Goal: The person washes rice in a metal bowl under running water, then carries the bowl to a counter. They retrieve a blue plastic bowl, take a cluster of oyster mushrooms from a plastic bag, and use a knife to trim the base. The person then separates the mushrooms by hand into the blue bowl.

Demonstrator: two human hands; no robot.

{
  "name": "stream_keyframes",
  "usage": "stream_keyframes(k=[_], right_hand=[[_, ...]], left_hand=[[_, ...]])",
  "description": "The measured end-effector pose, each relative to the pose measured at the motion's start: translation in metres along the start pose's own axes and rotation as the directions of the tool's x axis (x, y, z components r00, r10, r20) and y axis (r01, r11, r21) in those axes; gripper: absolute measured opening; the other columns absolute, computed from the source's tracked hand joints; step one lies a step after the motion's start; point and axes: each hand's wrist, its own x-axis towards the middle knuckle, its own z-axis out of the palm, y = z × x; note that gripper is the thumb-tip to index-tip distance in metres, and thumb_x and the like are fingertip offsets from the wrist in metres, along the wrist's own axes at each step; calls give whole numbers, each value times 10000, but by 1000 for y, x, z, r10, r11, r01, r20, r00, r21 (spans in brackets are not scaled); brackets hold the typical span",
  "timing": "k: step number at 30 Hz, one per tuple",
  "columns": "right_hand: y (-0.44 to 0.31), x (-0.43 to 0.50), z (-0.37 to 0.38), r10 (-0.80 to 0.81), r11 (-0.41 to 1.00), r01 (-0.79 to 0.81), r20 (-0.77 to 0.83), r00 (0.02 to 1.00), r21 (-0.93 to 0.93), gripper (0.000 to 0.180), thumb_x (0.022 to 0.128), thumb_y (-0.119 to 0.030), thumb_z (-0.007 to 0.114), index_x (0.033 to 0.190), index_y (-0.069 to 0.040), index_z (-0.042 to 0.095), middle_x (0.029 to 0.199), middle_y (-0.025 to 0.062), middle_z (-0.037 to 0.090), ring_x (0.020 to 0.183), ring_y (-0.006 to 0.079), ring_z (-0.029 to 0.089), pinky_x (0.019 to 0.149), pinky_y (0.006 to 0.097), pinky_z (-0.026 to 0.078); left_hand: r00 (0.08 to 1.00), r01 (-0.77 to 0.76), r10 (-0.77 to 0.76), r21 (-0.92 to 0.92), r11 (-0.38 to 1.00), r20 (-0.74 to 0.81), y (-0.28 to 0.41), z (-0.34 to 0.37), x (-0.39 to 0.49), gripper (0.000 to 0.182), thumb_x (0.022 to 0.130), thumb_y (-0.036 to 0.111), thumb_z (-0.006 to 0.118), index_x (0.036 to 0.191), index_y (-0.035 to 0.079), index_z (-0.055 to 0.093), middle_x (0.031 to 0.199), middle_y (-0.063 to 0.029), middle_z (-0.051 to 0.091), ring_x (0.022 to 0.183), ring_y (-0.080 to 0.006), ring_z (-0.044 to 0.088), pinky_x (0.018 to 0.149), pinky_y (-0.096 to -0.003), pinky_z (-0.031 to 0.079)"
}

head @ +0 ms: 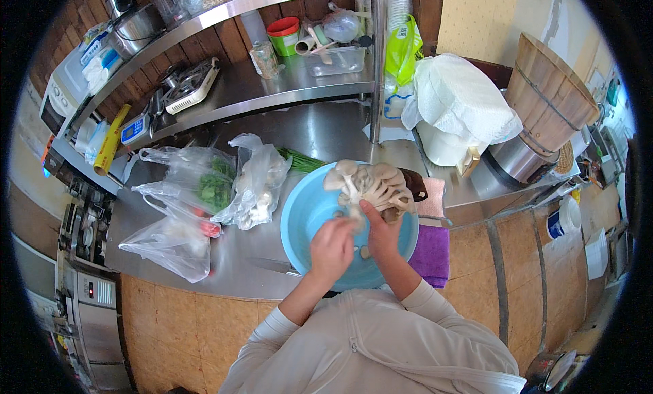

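My right hand (pixel 383 236) grips a large cluster of grey oyster mushrooms (pixel 385 187) by its underside, thumb on the near face. The cluster is held over a round light-blue plastic basin (pixel 295 225). Motion blurs my left hand (pixel 331 248), whose fingers curl close to the lower left of the cluster. A blurred pale piece of mushroom shows at its fingertips; whether the fingers pinch it is unclear. Down in the basin lie a few small mushroom pieces (pixel 365 251). Beside the basin's left wall a knife (pixel 270 265) rests on the steel counter (pixel 229 261), its handle end hidden.
Plastic bags with leafy greens (pixel 214 187), pale mushrooms (pixel 257 190) and red items (pixel 209 228) sit to the left. Green stalks (pixel 303 161) lie behind the basin, a purple cloth (pixel 430 256) at its right. A steel shelf (pixel 285 95) overhangs the counter's back.
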Motion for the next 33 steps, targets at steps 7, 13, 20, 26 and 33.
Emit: stream_keyframes(k=[7, 13, 20, 26, 33], right_hand=[[5, 20, -20, 212, 927, -200, -6, 977, 318, 419, 833, -43, 618, 1219, -43, 455, 1168, 82, 547, 1047, 191, 558, 873, 321, 489], [10, 14, -21, 392, 773, -454, 230, 891, 443, 404, 857, -46, 584, 1233, -45, 437, 1192, 82, 543, 1060, 198, 558, 888, 323, 489], [10, 7, -8, 220, 911, -226, 58, 974, 346, 427, 835, 1, 594, 1230, -68, 447, 1166, 47, 545, 1066, 160, 540, 910, 273, 449], [12, 21, -29, 128, 982, -109, -116, 985, 157, 373, 799, -3, 648, 1139, -78, 517, 1044, 17, 583, 948, 119, 575, 777, 230, 481], [2, 9, -24, 233, 934, -297, 293, 927, 198, 484, 806, 16, 622, 1246, -53, 434, 1182, 61, 528, 1069, 165, 532, 901, 281, 437]], left_hand=[[989, -34, 51, -125, 992, 136, 4, -13, -7, 352, 678, -7, 630, 1026, 41, 612, 998, -127, 583, 851, -284, 598, 768, -340, 483], [755, 605, -594, -647, 465, 279, -25, 9, 9, 469, 838, 133, 644, 1229, -5, 425, 1046, -114, 563, 899, -171, 589, 781, -284, 491], [484, 593, -766, -802, -70, 424, -28, 21, 14, 180, 813, 5, 589, 953, 37, 480, 864, -85, 596, 746, -190, 613, 676, -305, 532], [569, 681, -731, -714, 163, 376, -21, 7, -1, 204, 826, 36, 581, 1016, 37, 506, 919, -77, 593, 793, -155, 594, 735, -288, 497], [642, 679, -678, -675, 288, 357, -23, -6, 38, 296, 863, 168, 615, 1112, 15, 568, 1021, -47, 619, 893, -94, 560, 810, -252, 427]])
